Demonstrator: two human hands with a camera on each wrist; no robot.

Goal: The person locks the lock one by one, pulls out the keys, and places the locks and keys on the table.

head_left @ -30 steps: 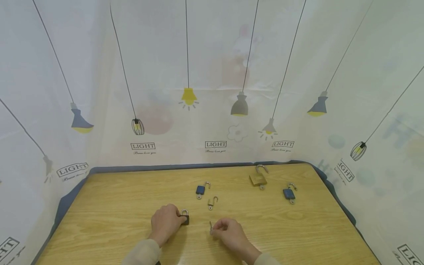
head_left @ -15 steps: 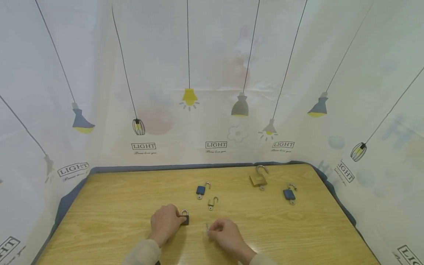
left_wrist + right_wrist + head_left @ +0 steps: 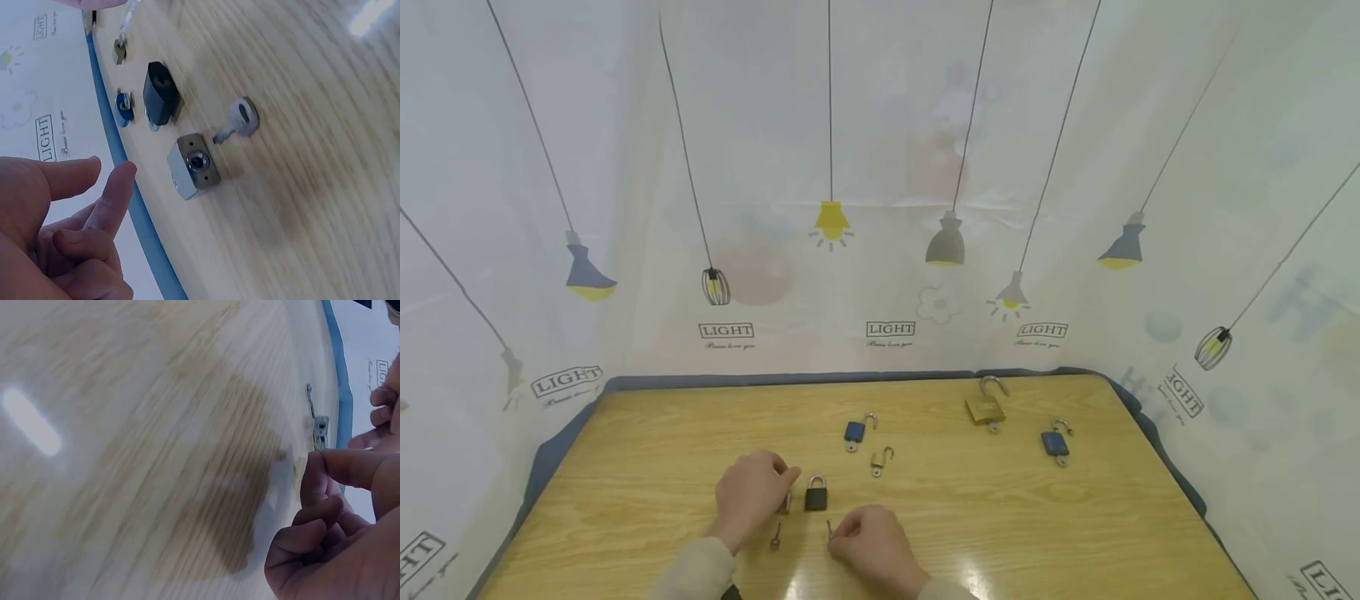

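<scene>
Right hand (image 3: 872,542) pinching a small key (image 3: 829,528), left hand (image 3: 748,496) relaxed near a grey padlock (image 3: 192,166), lower centre of the frame.
Left thumb and forefinger stand apart; that hand partly hides the grey padlock from the head view. One loose key (image 3: 775,542) and one black padlock (image 3: 816,497) lie beside it; two blue padlocks (image 3: 853,431) and two brass padlocks (image 3: 983,409), shackles open, occupy centre to right.

The head camera looks forward and down from above, far enough back for the bench (image 3: 1075,517) and the printed backdrop (image 3: 775,125). The left wrist's view sits close, tipped sideways, past the left hand (image 3: 69,231); it shares the black padlock (image 3: 160,94) and loose key (image 3: 244,117) with the head view. The right wrist's, also close and tipped, skims the bench beside the right hand (image 3: 340,531).
</scene>
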